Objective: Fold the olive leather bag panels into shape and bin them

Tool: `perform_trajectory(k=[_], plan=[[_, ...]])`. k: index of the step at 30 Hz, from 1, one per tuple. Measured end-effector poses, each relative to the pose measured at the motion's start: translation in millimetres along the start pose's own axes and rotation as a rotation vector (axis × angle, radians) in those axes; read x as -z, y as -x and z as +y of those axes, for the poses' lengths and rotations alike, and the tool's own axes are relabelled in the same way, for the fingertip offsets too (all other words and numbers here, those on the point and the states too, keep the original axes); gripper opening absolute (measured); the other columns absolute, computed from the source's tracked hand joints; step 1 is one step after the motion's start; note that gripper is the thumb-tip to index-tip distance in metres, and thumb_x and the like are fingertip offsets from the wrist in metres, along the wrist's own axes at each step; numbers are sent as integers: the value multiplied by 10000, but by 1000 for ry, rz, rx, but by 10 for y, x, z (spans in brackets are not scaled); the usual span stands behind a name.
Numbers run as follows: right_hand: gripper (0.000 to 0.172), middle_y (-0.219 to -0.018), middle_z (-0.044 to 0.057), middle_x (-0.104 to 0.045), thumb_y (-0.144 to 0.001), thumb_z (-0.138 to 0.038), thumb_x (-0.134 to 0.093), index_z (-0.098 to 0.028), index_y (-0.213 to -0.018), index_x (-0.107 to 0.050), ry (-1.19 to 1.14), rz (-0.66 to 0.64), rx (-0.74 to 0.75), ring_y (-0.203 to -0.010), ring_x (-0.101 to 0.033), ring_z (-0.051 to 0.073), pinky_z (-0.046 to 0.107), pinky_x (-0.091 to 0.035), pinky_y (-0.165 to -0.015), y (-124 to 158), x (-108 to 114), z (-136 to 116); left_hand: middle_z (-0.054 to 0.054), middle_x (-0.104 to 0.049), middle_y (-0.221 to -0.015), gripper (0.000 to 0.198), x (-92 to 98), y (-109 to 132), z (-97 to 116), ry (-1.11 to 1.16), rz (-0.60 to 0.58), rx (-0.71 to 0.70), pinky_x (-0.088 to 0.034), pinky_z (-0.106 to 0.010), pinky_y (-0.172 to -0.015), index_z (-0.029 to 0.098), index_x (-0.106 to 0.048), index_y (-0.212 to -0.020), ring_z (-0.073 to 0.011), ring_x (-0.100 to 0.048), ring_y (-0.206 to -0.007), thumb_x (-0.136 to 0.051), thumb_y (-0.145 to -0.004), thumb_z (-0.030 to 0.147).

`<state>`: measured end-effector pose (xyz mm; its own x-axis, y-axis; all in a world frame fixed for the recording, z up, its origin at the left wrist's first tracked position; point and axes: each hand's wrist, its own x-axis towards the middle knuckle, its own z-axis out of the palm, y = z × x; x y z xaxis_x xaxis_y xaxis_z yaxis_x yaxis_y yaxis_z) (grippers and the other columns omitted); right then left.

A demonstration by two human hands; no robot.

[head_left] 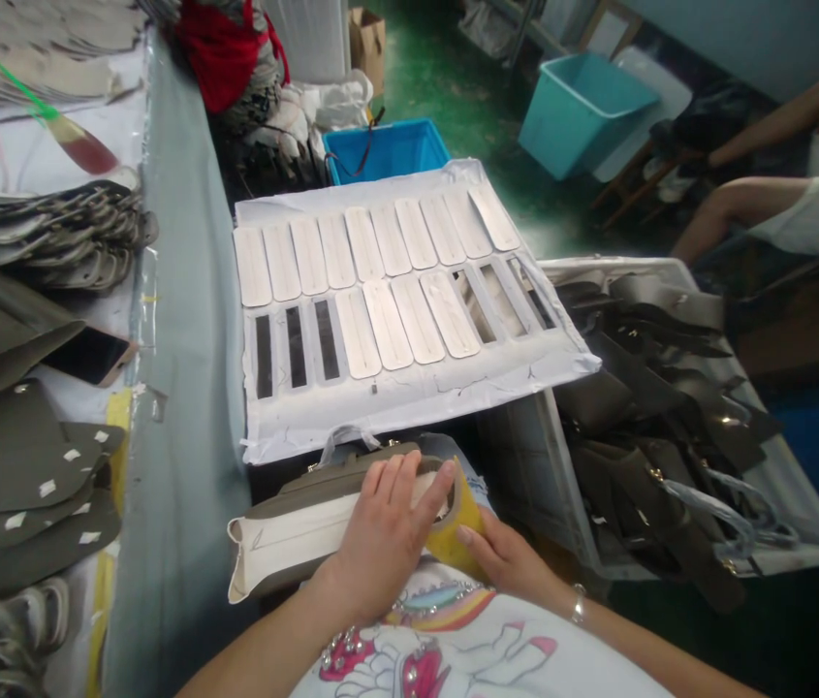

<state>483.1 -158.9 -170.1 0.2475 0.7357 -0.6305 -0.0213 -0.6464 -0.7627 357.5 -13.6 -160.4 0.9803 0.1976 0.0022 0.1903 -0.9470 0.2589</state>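
Observation:
My left hand (387,528) lies flat, fingers stretched out, on an olive bag piece with a white lining (293,533) resting on my lap. My right hand (500,555) pinches the yellow end (463,523) of that piece from below, by my left fingertips. Just beyond them a white board (409,393) holds two rows of pale leather strips (380,242), some slots showing dark gaps.
A grey bench edge (176,388) runs along the left, with olive cut panels (9,456) and stacked pieces (46,233). A grey crate (779,504) of dark straps sits right. Blue bins (387,150) stand behind. Another person's arm and leg (765,165) are at far right.

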Motion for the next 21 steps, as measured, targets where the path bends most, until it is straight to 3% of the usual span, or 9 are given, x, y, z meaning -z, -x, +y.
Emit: perform_trajectory(k=[6,9,12,15,18,21], plan=[[481,-966,119,-622,-785,-540,-434,-133,-1028,-514,-97,220,31,-872,-590,238,369,-467,-780,-25,-281,-63,-169,-419,-1306,740,-10,11,51,9,56,41,-268,-461,-1015,137,-105,-1431,-299,-383,-1205,-467,-786,139],[425,-733,39,-616,-770,-556,-471,-172,-952,-490,-289,224,-43,-583,-579,175,312,-473,-539,88,-342,-81,-172,-435,-1293,767,10,44,98,6,51,65,-270,-445,-1022,83,-125,-1420,-286,-394,-1189,-498,-754,160],[403,-528,-30,-533,-771,-573,-493,-186,-880,-472,-445,190,-120,-369,-445,115,237,-344,-366,317,-250,-77,-173,-443,-1289,811,31,73,147,-33,32,121,-252,-437,-1038,40,-188,-1398,-286,-391,-1186,-568,-701,204],[353,-549,-46,-498,-757,-499,-587,-180,-892,-516,-644,341,95,-450,-447,91,222,-392,-449,477,-108,-138,-182,-446,-1281,850,34,83,191,-82,27,169,-217,-448,-1053,19,-266,-1367,-296,-383,-1184,-650,-657,285],[327,-605,-59,-456,-714,-395,-676,-190,-934,-548,-869,416,335,-528,-434,79,237,-446,-560,380,-82,-325,-194,-465,-1246,818,27,90,220,-126,41,202,-227,-460,-1035,7,-319,-1338,-295,-410,-1139,-657,-664,325],[289,-597,-69,-411,-693,-384,-697,-179,-826,-542,-967,521,453,-474,-368,55,199,-363,-449,95,-175,-550,-190,-471,-1231,790,26,117,218,-137,58,197,-264,-439,-1003,22,-336,-1331,-286,-424,-1107,-644,-675,336]])
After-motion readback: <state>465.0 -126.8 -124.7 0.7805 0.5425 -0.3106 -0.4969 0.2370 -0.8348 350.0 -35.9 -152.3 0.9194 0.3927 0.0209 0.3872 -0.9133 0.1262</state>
